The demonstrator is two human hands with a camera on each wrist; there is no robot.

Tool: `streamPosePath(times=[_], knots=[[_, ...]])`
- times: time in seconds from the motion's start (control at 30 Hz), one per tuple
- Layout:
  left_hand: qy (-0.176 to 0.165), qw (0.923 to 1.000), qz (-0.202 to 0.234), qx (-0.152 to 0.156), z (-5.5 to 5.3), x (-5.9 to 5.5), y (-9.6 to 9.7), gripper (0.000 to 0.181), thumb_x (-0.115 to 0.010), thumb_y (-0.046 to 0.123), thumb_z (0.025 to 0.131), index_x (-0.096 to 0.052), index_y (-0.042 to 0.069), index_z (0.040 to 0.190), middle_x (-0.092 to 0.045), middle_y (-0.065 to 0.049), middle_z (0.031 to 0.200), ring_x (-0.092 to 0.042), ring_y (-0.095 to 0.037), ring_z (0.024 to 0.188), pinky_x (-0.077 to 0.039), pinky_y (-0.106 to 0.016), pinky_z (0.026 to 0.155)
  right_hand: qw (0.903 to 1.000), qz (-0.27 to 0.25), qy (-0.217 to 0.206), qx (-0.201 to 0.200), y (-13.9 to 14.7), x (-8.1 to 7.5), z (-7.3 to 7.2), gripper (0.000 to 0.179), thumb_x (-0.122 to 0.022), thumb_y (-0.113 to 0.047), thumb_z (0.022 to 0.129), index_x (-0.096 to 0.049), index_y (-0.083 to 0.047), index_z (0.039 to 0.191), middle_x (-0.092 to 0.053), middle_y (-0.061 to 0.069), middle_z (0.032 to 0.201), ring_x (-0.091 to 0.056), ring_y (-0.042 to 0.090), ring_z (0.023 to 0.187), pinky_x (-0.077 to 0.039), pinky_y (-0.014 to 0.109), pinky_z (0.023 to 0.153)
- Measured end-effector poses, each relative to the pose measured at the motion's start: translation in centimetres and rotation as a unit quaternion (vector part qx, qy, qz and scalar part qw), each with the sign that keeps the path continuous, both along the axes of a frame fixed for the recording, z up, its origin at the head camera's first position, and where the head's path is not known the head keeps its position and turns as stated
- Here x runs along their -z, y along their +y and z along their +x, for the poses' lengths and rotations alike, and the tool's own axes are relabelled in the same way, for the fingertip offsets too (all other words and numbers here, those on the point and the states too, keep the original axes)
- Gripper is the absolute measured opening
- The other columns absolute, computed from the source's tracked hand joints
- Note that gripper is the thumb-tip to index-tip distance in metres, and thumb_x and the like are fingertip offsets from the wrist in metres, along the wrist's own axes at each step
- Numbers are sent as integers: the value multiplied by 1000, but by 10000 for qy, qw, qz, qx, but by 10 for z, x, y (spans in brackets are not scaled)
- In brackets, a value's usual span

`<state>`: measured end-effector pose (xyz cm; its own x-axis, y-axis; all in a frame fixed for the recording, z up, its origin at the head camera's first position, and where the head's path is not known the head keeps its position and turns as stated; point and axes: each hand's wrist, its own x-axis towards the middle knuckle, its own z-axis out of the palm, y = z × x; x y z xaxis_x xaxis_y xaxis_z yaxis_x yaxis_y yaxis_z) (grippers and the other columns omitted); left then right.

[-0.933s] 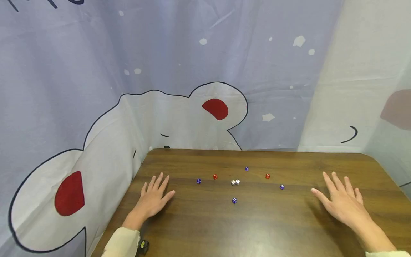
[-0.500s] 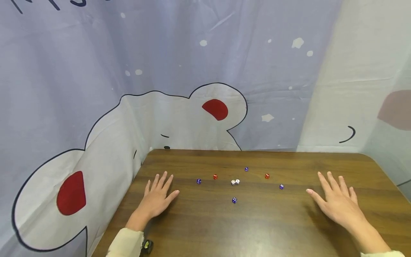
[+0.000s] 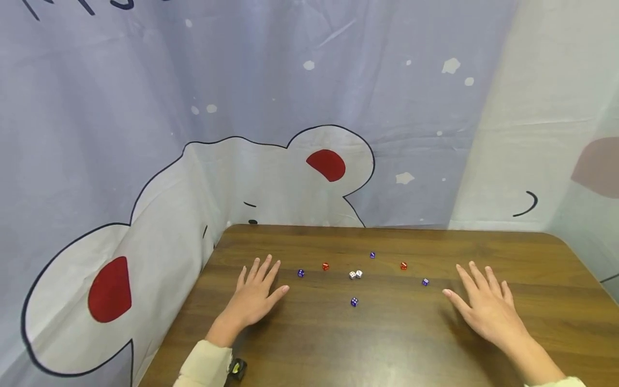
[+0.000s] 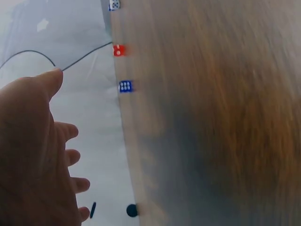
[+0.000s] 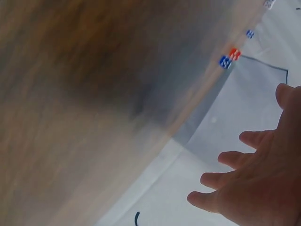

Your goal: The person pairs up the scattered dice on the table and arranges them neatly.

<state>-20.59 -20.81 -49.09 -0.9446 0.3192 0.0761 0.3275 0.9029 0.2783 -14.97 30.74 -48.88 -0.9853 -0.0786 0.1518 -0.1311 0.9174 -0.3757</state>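
Several small dice lie scattered on a brown wooden table (image 3: 387, 344). My left hand (image 3: 253, 298), palm down with fingers spread, is just left of a blue die (image 3: 301, 273); a red die (image 3: 325, 266) lies beyond that one. Two white dice (image 3: 352, 275) sit side by side in the middle, with another blue die (image 3: 354, 302) nearer me. Farther back is a small blue die (image 3: 372, 255). My right hand (image 3: 490, 312), its fingers spread too, is nearest to a blue die (image 3: 425, 281) and a red die (image 3: 403, 265). Neither hand holds anything.
A pale cloth (image 3: 416, 107) with cartoon bear prints hangs behind the table and along its left side. On the left wrist is a dark strapped device (image 3: 237, 369). The table's rounded far corners show at the back.
Both hands have moved inward over the table, the left to the right and the right to the left, closer to the dice. The dice have stayed in place.
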Motion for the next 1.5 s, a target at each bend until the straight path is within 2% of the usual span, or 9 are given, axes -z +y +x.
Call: streamPosePath(times=[0.17, 0.27, 0.4, 0.63, 1.03, 1.17, 1.37, 1.5], knots=[[189, 9994, 173, 216, 2, -2, 12, 74, -41, 59, 103, -30, 13, 159, -20, -14, 167, -12, -42, 154, -6, -68, 117, 9998, 39, 182, -72, -12, 0, -1, 75, -47, -54, 103, -31, -4, 156, -25, 32, 159, -9, 56, 147, 0, 76, 110], [136, 9994, 160, 283, 3, -4, 20, 74, -40, 60, 103, -29, 14, 160, -18, -12, 168, -10, -40, 154, -5, -66, 118, 9994, 34, 317, -114, -19, -1, -1, 72, -49, -53, 103, -35, -3, 154, -29, 31, 157, -13, 55, 147, -3, 76, 110], [64, 9994, 46, 333, 4, -7, 30, 74, -36, 62, 103, -27, 16, 161, -15, -9, 169, -7, -37, 155, -4, -63, 120, 9990, 6, 385, -221, -29, -3, 0, 71, -50, -52, 103, -38, -3, 152, -30, 31, 156, -16, 55, 146, -5, 76, 110], [228, 9982, -44, 555, 7, -6, 49, 75, -33, 63, 103, -28, 15, 160, -19, -11, 168, -11, -37, 155, -7, -63, 120, 9986, -61, 334, -404, -49, -7, -1, 69, -51, -51, 103, -40, -5, 152, -31, 28, 157, -18, 55, 146, -7, 76, 111], [236, 9960, -28, 863, 9, -1, 78, 70, -36, 60, 104, -31, 18, 160, -22, -8, 167, -17, -34, 154, -10, -62, 120, 9970, -26, 493, -595, -74, -3, -5, 65, -55, -50, 102, -45, -7, 150, -35, 25, 156, -22, 51, 146, -14, 73, 111], [234, 9949, -72, 981, 10, 0, 85, 69, -39, 58, 104, -32, 17, 159, -22, -7, 167, -18, -35, 154, -12, -63, 119, 9963, 28, 481, -707, -82, -2, -5, 64, -55, -49, 102, -46, -7, 149, -37, 25, 155, -23, 51, 146, -16, 74, 110], [367, 9916, -196, 1221, 12, 4, 95, 69, -52, 54, 101, -36, 16, 157, -27, -8, 166, -24, -34, 152, -17, -63, 118, 9954, 138, 584, -752, -92, 1, -7, 61, -59, -46, 100, -50, -8, 147, -42, 23, 152, -29, 49, 144, -19, 74, 109], [419, 9906, -298, 1266, 14, 7, 101, 70, -56, 53, 99, -38, 16, 156, -29, -7, 165, -28, -32, 150, -21, -62, 118, 9944, 236, 681, -779, -99, 3, -9, 60, -63, -44, 99, -52, -7, 145, -45, 22, 151, -33, 49, 142, -21, 73, 109]])
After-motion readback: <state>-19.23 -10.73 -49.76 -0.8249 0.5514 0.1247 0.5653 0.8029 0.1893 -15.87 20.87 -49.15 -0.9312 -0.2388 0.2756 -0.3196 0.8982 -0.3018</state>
